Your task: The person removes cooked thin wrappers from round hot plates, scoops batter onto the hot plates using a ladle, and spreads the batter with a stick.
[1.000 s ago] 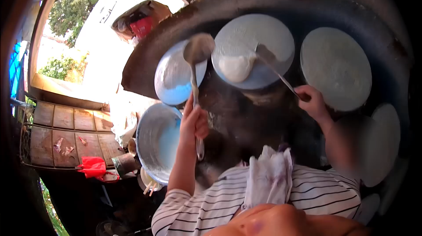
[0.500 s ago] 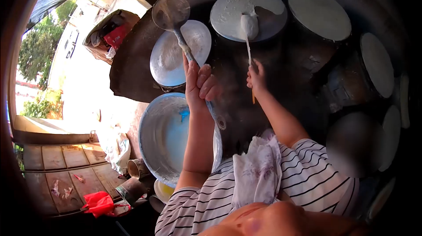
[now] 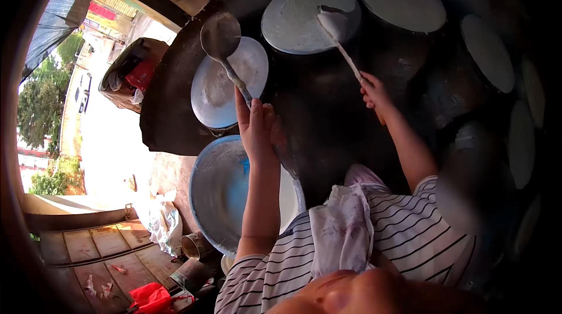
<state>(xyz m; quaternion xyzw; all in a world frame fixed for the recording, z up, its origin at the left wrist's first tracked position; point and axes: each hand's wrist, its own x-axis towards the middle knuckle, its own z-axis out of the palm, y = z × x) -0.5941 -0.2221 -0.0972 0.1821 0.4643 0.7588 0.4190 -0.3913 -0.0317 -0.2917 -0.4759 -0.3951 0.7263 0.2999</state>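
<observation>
My left hand (image 3: 256, 127) grips the handle of a metal ladle (image 3: 220, 36), whose round bowl is up over the edge of a round metal lid (image 3: 230, 83). In my right hand (image 3: 376, 93) is a long-handled spatula (image 3: 345, 53). A white lump (image 3: 333, 23) clings to its head, on the right part of a round pan (image 3: 298, 18) coated in a pale white layer. A dark, uncoated patch shows beside the spatula's head.
Below the lid stands a large basin (image 3: 219, 194) with whitish liquid. More round pale surfaces (image 3: 403, 2) curve round to the right. At lower left are a red bag (image 3: 151, 297) and a metal can (image 3: 192, 273). A dark bag (image 3: 133, 74) hangs beyond the rim.
The white lump has gathered on the spatula, and its head has shifted over the coated pan toward the right. The ladle has stayed raised in my left hand. The whole view has turned.
</observation>
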